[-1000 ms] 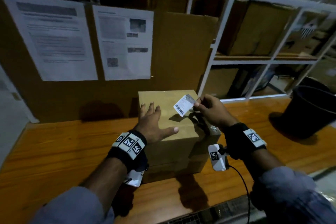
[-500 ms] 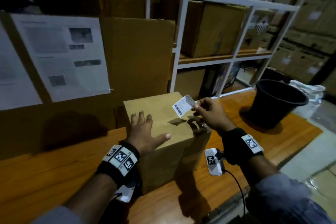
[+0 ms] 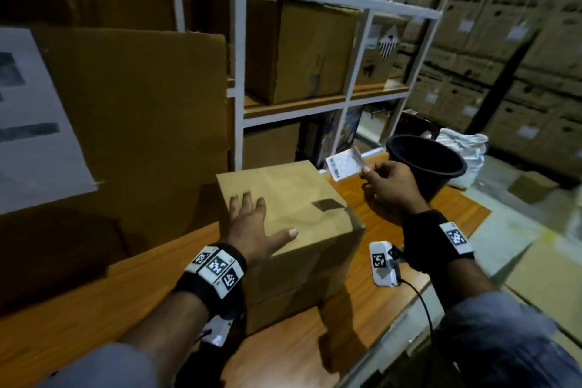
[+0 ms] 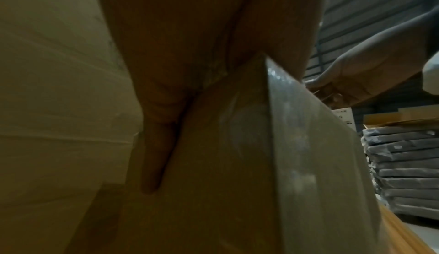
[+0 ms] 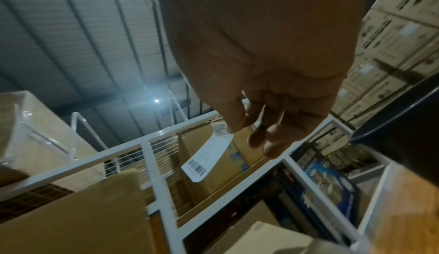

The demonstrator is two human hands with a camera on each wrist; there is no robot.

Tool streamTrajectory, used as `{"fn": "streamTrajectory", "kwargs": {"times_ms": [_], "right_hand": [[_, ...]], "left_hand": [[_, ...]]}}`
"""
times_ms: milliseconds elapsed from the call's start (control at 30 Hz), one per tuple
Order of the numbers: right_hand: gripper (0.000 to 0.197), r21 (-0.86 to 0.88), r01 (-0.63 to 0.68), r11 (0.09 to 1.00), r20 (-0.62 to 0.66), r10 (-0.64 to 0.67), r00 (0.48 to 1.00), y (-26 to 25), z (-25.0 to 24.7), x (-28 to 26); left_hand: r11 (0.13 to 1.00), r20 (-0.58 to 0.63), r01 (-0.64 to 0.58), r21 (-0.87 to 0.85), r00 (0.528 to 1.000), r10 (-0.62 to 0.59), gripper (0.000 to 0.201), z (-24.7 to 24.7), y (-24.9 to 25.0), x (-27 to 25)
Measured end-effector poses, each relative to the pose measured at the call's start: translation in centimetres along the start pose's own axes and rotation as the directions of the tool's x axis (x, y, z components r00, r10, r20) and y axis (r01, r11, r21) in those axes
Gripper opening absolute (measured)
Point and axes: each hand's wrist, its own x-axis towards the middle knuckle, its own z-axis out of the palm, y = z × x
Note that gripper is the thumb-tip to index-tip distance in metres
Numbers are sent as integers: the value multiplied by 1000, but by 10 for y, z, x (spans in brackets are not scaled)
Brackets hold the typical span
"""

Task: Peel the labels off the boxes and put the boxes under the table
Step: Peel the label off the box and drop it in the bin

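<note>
Now: right hand (image 3: 389, 189) pinches the small white barcode label (image 3: 345, 163), clear of the brown cardboard box (image 3: 283, 198) and held just short of the black plastic bucket (image 3: 431, 164). Left hand (image 3: 255, 227) lies flat, fingers straight, on the box top; box sits on the orange wooden table (image 3: 94, 309). Risk: adhesive clings to fingertips, label misses the bucket; box still needs lifting, one-handed slip likely.

A dim warehouse: a white metal rack (image 3: 239, 79) holding cardboard cartons fills the centre of the frame, printed sheets (image 3: 28, 135) hang on a cardboard panel (image 3: 141, 110) at left, stacked cartons (image 3: 519, 57) form a wall at upper right, and a ceiling lamp (image 5: 156, 100) glares beneath the corrugated roof (image 5: 71, 42). An orange wooden tabletop (image 3: 94, 302) spans the foreground.
</note>
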Motion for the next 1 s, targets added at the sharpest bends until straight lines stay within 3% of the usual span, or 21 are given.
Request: {"fn": "streamTrajectory", "kwargs": {"times_ms": [200,433,600,800,1000], "right_hand": [[21,-112,-30,993,-71,22,997,41,-58,85],[26,-190,-184,964,-211,143,967,103,-117,188],[29,-323,-233,917,-296,136,946,113,-147,219],[45,-405,-238,882,-290,123,949,141,-159,243],[27,-549,-221,806,-257,89,962,156,-159,261]], "left_hand": [[1000,-10,5,25,1000,-5,110,16,48,53],[996,-37,48,77,998,-45,109,28,81,101],[995,-30,58,84,998,-55,110,33,85,126],[991,-4,48,124,999,-48,115,34,83,148],[987,40,50,153,998,-57,123,33,81,152]]}}
